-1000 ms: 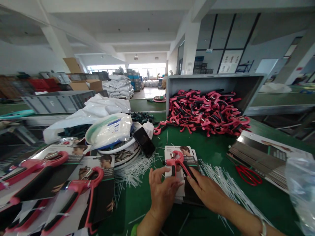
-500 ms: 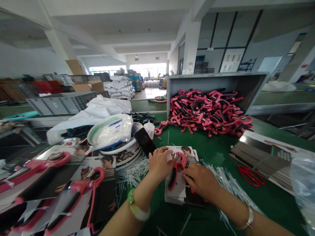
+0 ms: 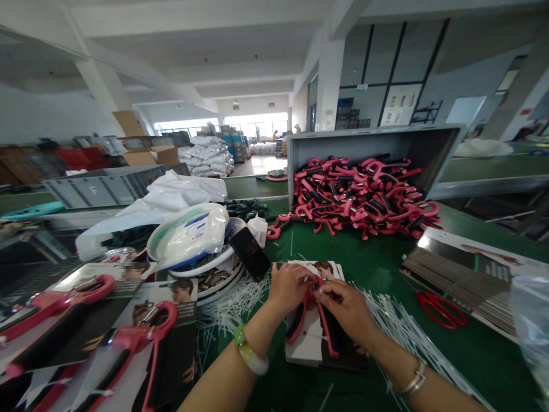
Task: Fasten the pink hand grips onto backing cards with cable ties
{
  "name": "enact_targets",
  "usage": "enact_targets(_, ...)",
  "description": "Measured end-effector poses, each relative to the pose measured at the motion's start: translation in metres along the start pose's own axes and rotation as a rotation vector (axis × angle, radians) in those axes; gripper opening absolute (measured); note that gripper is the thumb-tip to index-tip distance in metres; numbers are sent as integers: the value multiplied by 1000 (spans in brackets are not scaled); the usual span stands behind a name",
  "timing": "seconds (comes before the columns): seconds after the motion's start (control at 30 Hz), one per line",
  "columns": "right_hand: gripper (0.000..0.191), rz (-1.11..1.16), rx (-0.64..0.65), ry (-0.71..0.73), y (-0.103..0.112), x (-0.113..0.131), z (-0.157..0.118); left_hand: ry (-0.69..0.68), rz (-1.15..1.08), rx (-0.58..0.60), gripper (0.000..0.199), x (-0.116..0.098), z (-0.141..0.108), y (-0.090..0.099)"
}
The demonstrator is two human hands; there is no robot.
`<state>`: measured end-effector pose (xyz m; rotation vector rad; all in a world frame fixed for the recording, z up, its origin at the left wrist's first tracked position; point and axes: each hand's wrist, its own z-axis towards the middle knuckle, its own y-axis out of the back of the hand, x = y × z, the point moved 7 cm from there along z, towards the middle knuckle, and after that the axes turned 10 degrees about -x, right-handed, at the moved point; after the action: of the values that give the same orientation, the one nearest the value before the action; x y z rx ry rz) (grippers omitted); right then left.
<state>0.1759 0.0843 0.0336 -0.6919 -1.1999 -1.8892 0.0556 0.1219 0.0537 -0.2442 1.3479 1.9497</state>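
Observation:
A pair of pink-and-black pliers [image 3: 328, 332] lies over a stack of printed cards [image 3: 305, 361], its two handles spread towards me. My left hand [image 3: 288, 290] is closed on the head end of the pliers from the left. From the right, my right hand [image 3: 346, 306] pinches at the same end, fingertips close to those of the left. The fingers hide most of the pliers' head. White cable ties [image 3: 401, 337] lie loose to the right of the cards, and more ties [image 3: 229, 312] are heaped to the left.
A tipped grey crate [image 3: 377, 133] spills many pink pliers [image 3: 355, 194]. At right are red scissors [image 3: 441, 309] and a card stack [image 3: 463, 280]. A phone [image 3: 251, 253] leans by round trays [image 3: 217, 293]. Carded pliers [image 3: 132, 337] lie at front left.
The pliers' handles have swung apart and now point towards me. My right hand has moved up from the handles to the head, near my left hand. The view has shifted slightly.

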Motion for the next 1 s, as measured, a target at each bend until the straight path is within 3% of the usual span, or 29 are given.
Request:
enact_targets(0.1, 23, 98, 25, -128, -6, -6, 0, -7, -12, -17, 14, -1, -10, 2)
enact_targets(0.27, 25, 165, 22, -187, -9, -11, -3, -10, -6, -38, 19, -4, -16, 1)
enact_targets(1.0, 24, 162, 26, -187, -9, -12, -6, -21, -22, -68, 21, 0, -20, -2)
